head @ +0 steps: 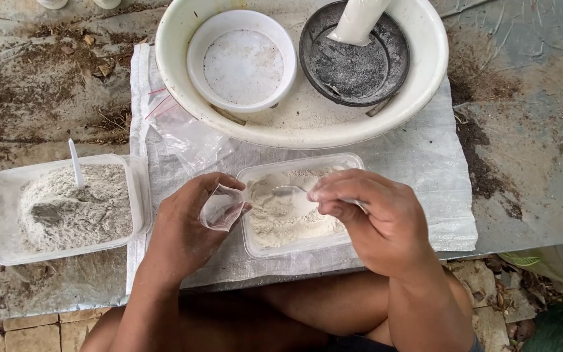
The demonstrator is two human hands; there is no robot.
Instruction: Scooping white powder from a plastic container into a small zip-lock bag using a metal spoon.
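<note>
Right hand point(386, 221) pinches spoon point(288, 190), fingers closed on handle, bowl level toward bag mouth. Left hand point(187, 225) fingers curled round small clear bag point(221, 207) (held open), beside powder tray point(294, 208) under spoon.

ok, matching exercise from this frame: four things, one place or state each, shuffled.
Things:
1. small clear bag
2. metal spoon
3. white plastic spoon
4. dark bowl

Places or states:
A. standing in the grey powder of the left tub
B. inside the big white basin
C. held open in the left hand
D. held by the right hand over the middle tub

Pairs: 1-C, 2-D, 3-A, 4-B
</note>
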